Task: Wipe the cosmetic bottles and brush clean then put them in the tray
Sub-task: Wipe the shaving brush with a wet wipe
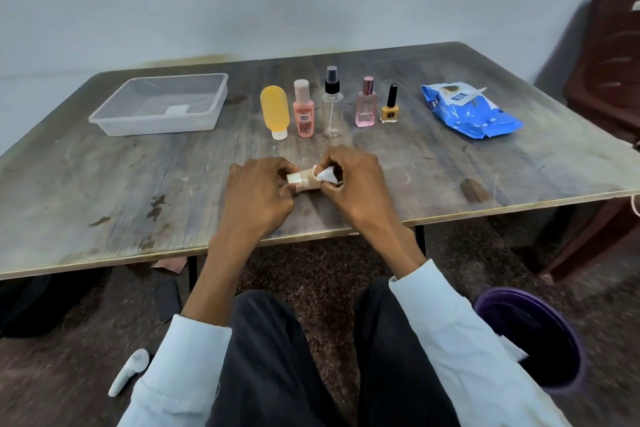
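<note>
My left hand point(258, 194) grips a small beige cosmetic bottle point(304, 180) lying sideways just above the table. My right hand point(356, 184) presses a white wipe point(327, 176) against the bottle's right end. Behind them stand a row of items: a yellow tube point(274, 111) on its cap, a pink bottle point(304, 109), a clear spray bottle point(333, 102), a pink perfume bottle point(366, 104) and a yellow nail polish point(390, 106). The clear plastic tray point(114, 114) sits at the far left with nothing in it but a label. No brush is visible.
A blue pack of wipes point(471, 111) lies at the far right of the wooden table point(104, 184). A purple bin point(533, 333) stands on the floor at my right. A dark chair point(609, 80) is beyond the table's right edge. A phone point(168, 300) and a white object point(128, 371) lie on the floor.
</note>
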